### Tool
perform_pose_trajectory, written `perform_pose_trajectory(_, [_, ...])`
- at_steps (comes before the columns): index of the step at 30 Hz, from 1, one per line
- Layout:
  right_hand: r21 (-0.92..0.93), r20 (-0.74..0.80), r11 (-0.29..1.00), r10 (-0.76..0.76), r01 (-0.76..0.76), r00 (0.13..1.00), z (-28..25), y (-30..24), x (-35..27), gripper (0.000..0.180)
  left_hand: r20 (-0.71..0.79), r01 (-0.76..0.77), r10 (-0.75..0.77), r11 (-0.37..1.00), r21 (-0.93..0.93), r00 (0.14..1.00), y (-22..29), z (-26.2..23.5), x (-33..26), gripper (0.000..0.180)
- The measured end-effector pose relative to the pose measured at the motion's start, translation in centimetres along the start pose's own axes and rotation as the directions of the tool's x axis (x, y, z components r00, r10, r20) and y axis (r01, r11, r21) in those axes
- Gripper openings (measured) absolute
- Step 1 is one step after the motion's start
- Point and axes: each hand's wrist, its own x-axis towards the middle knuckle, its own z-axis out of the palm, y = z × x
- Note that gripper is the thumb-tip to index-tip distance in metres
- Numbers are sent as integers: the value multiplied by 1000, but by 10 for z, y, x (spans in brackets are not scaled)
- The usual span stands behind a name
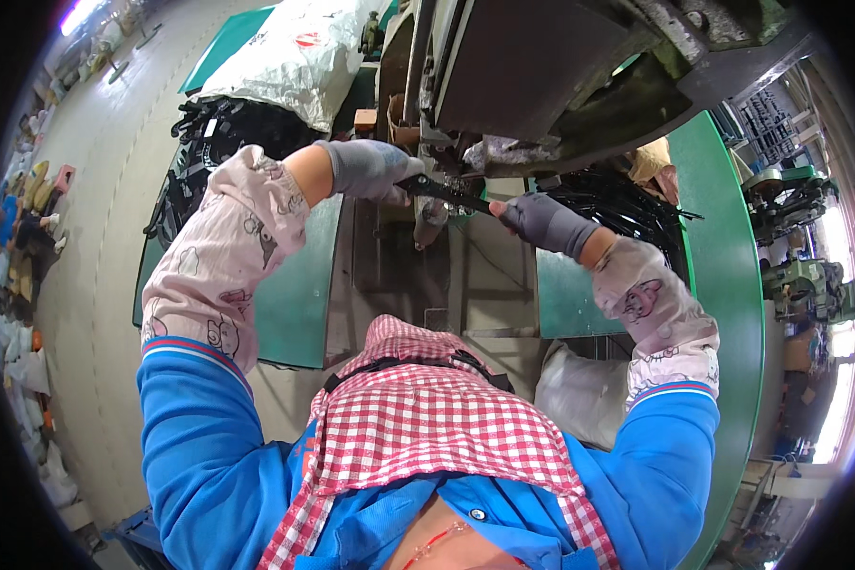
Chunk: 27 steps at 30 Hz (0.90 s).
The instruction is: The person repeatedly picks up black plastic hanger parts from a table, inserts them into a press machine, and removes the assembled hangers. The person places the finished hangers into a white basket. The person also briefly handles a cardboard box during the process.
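Observation:
Both my hands wear grey gloves. My left hand is closed on one end of a long, narrow black strip, in front of the machine's lower metal parts. The strip slants down to the right, where the fingers of my right hand close on its other end. What exactly the strip is, I cannot make out. Just above and behind it is the machine's worn metal working end. Part of each grip is hidden by the gloves.
A large dark machine rises ahead. Green tables flank it: the left one bears black pieces and a white sack; the right one bears a heap of black strips. A pale sack lies below the right table.

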Motion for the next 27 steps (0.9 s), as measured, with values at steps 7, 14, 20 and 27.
perform_pose_trajectory(7, [460, 309, 866, 51, -196, 950, -5, -16, -8, 64, -279, 76, -30, 985, 156, 960, -4, 18, -5, 47])
perform_pose_trajectory(14, [243, -188, 957, 205, -157, 961, 79, 44, 81, 65, -368, -482, -532, -87, -872, 762, 120, 171, 23, 40])
perform_pose_trajectory(20, [1, -232, 868, 484, -497, 844, 124, 30, 163, 40, -79, -97, -57, -496, -863, 995, 198, 140, 43, 25])
perform_pose_trajectory(27, [-14, -142, 896, 438, -444, 888, 110, 18, 151, 37, -195, -210, -84, -513, -832, 977, 199, 150, 35, 25])
